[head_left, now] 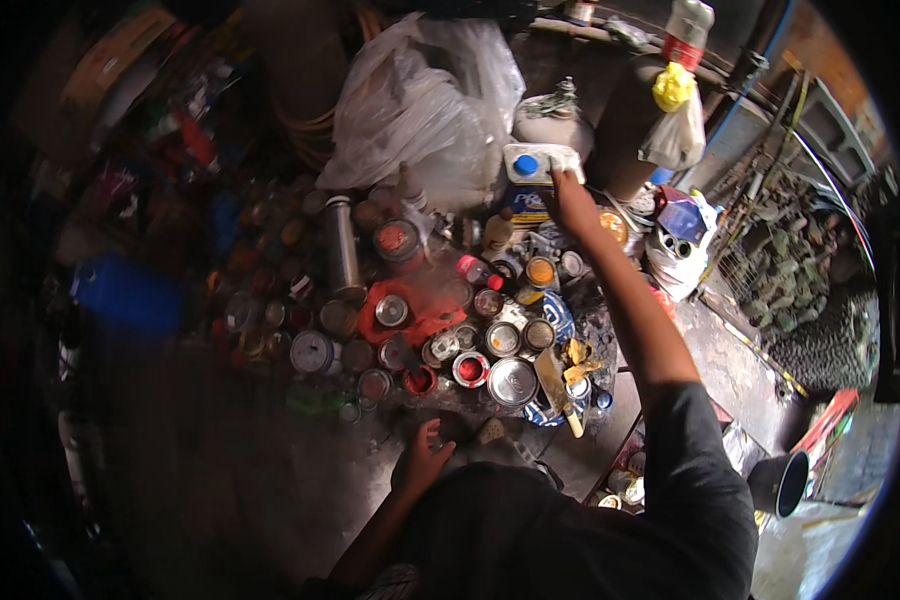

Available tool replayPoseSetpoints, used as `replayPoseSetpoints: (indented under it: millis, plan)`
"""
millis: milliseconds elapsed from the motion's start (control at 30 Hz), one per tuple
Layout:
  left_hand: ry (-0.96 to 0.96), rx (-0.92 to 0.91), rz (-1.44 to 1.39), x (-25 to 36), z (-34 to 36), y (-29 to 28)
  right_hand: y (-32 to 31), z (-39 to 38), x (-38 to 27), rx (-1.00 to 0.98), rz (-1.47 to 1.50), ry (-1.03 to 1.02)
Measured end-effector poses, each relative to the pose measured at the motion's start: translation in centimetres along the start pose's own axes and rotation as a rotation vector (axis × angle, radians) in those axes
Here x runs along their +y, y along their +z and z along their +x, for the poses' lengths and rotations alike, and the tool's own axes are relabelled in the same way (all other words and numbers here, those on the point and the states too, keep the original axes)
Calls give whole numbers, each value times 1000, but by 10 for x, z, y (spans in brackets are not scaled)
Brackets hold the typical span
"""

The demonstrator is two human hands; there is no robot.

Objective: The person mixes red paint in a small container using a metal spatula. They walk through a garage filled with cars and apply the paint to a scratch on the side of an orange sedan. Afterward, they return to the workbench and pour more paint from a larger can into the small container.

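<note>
My right arm stretches out to the far side, and my right hand [568,203] is closed at the top corner of a jug [532,200] with a white top, a blue cap and a dark blue label. The fingers' far side is partly hidden. Close to my body, my left hand [428,458] hovers in front of the tins with loosely curled fingers apart and nothing in them. Nearest to it are an open tin of red paint [419,380] and another red-smeared tin [470,369]. A scraper [553,385] with a pale handle lies over tins to the right.
Many tins and jars crowd the surface, around a red sheet [425,315] and a tall metal cylinder [342,245]. A clear plastic bag [425,110] bulges at the back. A black bucket [778,484] stands at right, and a blue container [128,292] at left.
</note>
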State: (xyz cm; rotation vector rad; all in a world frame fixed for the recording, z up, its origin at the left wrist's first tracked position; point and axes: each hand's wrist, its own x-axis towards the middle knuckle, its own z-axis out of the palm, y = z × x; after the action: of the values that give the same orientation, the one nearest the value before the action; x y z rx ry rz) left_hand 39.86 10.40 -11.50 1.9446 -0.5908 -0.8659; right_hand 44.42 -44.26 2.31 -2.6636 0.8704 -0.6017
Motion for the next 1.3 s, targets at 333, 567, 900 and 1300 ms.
replayPoseSetpoints:
  millis: [333, 567, 900, 1300]
  plan:
    - [-157, 255, -51, -23, -54, -23, 66, 137, -19, -348, -300, 92]
    - [-116, 303, -28, -25, -51, -34, 71, 137, -7, -310, -261, -63]
    - [-48, 169, -59, -31, -23, -76, 80, 127, -25, -110, -356, 58]
    - [-85, -23, -44, -58, -11, -139, 75, 140, -7, -530, -510, 219]
